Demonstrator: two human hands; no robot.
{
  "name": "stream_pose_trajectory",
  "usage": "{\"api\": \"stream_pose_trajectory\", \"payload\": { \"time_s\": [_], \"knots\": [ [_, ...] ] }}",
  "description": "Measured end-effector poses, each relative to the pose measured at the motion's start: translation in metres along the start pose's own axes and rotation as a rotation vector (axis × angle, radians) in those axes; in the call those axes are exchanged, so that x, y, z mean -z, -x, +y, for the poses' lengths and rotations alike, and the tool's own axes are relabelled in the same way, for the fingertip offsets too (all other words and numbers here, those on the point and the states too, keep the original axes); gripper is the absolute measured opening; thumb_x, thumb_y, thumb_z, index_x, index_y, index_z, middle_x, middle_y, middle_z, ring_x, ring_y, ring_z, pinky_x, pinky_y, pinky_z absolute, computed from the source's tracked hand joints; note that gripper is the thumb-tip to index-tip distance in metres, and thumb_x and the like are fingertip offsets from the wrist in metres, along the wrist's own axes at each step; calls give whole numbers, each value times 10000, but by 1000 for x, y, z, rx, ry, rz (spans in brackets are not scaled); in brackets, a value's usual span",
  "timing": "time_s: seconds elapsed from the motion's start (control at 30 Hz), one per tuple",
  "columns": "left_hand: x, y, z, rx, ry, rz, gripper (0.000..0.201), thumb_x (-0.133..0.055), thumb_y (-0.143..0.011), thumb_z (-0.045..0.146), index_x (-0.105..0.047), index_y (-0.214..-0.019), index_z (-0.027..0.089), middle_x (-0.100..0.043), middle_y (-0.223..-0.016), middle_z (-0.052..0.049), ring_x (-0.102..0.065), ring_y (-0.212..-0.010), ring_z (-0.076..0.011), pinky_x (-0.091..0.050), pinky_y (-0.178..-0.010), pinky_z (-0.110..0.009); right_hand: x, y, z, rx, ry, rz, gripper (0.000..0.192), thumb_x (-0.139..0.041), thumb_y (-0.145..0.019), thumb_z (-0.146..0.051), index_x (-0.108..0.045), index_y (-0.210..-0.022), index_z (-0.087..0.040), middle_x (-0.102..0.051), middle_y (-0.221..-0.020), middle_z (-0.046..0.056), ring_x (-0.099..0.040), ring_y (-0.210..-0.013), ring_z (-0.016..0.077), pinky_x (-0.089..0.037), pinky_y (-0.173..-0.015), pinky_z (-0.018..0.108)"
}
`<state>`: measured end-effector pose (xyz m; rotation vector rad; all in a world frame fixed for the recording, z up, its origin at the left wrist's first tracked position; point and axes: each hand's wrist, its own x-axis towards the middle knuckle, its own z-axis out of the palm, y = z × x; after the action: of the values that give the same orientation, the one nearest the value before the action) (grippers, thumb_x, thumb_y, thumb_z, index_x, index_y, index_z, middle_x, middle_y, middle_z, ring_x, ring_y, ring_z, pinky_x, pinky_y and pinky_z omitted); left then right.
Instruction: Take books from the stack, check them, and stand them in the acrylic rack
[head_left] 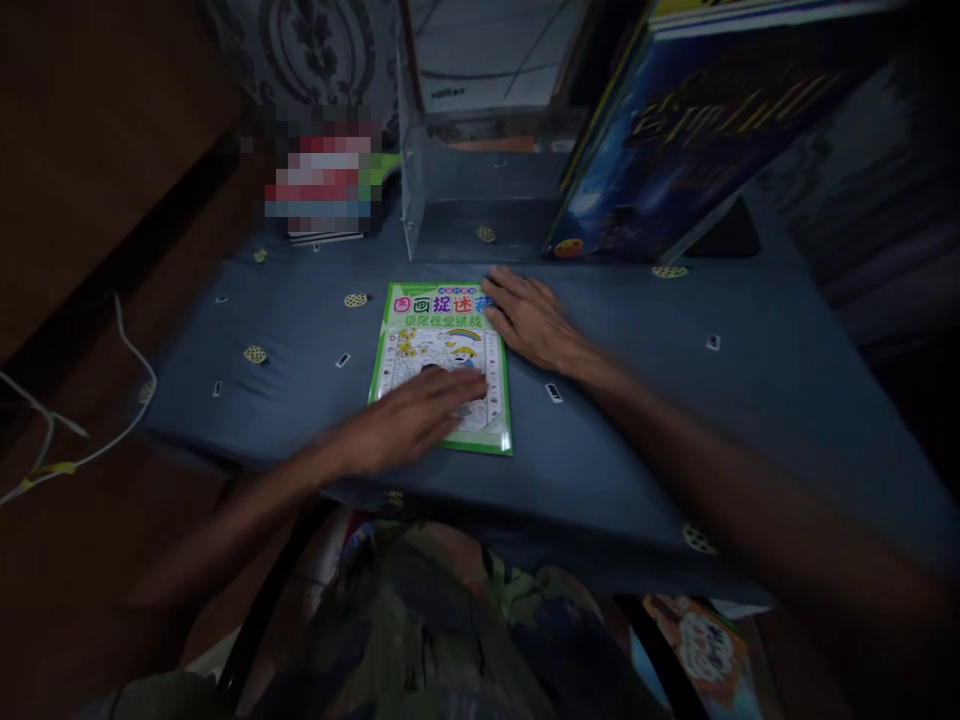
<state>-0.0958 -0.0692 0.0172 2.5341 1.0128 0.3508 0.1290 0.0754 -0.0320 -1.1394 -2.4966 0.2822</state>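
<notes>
A thin picture-puzzle book [439, 345] with a green-edged cover, colourful Chinese characters and a drawing lies closed on the blue tablecloth in front of me. My left hand [420, 415] rests across the lower part of its cover, fingers stretched out towards the right and slightly blurred. At the book's upper right corner lies my right hand [529, 315], palm down with its fingertips over the edge of the cover. Neither hand is wrapped round anything. Part of the cover's drawing is hidden under my left hand.
Behind the book stands a clear acrylic book stand [480, 205] with tall blue books [675, 130] leaning at its right. A stack of books [326, 236], partly pixelated, sits at the back left. A white cable [135, 330] hangs by the left table edge. A colourful package [705, 645] lies below the table.
</notes>
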Motion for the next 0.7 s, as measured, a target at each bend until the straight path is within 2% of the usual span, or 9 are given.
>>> {"api": "stream_pose_trajectory", "payload": {
  "time_s": [0.13, 0.23, 0.37, 0.5, 0.6, 0.7],
  "knots": [
    [15, -8, -58, 276, -170, 84, 483, -350, -1056, 312, -404, -1505, 143, -382, -1608, -160, -307, -1520, -255, -218, -1243, -527, 3, 4, -4, 10, 41, 12, 540, -312, -1031, -390, -447, -1497, -153, -394, -1603, 168, -324, -1501, 337, -268, -1170, 657],
    [19, -11, -81, 338, -214, 107, 506, -309, -1060, 335, -378, -1526, 147, -348, -1626, -157, -282, -1530, -256, -206, -1237, -542, 7, 15, -25, 39, 95, -10, 559, -349, -1028, -418, -429, -1505, -139, -397, -1597, 183, -305, -1507, 351, -216, -1182, 681],
    [16, -12, -83, 338, -233, 136, 514, -271, -1067, 347, -383, -1526, 145, -356, -1623, -152, -281, -1531, -240, -203, -1240, -515, 4, 42, -81, 192, 62, -87, 592, -402, -1017, -444, -402, -1523, -137, -411, -1589, 178, -294, -1518, 319, -180, -1231, 628],
    [14, -11, -83, 324, -247, 131, 517, -250, -1075, 371, -389, -1520, 149, -364, -1620, -149, -285, -1530, -239, -222, -1230, -513, -4, 66, -133, 414, -52, -228, 528, -399, -1031, -316, -405, -1518, -111, -415, -1590, 154, -317, -1513, 250, -198, -1268, 521],
    [14, -11, -84, 317, -257, 135, 514, -239, -1078, 379, -384, -1522, 163, -367, -1620, -142, -284, -1530, -242, -230, -1222, -525, -3, 71, -145, 456, -86, -291, 510, -387, -1048, -302, -398, -1522, -112, -414, -1594, 135, -310, -1515, 215, -216, -1273, 470],
    [15, -12, -83, 324, -257, 135, 510, -243, -1077, 369, -385, -1520, 160, -372, -1617, -140, -288, -1528, -246, -233, -1223, -526, 5, 70, -133, 437, -123, -326, 545, -413, -1048, -396, -379, -1540, -164, -395, -1608, 114, -273, -1529, 220, -216, -1271, 489]
  ]
}}
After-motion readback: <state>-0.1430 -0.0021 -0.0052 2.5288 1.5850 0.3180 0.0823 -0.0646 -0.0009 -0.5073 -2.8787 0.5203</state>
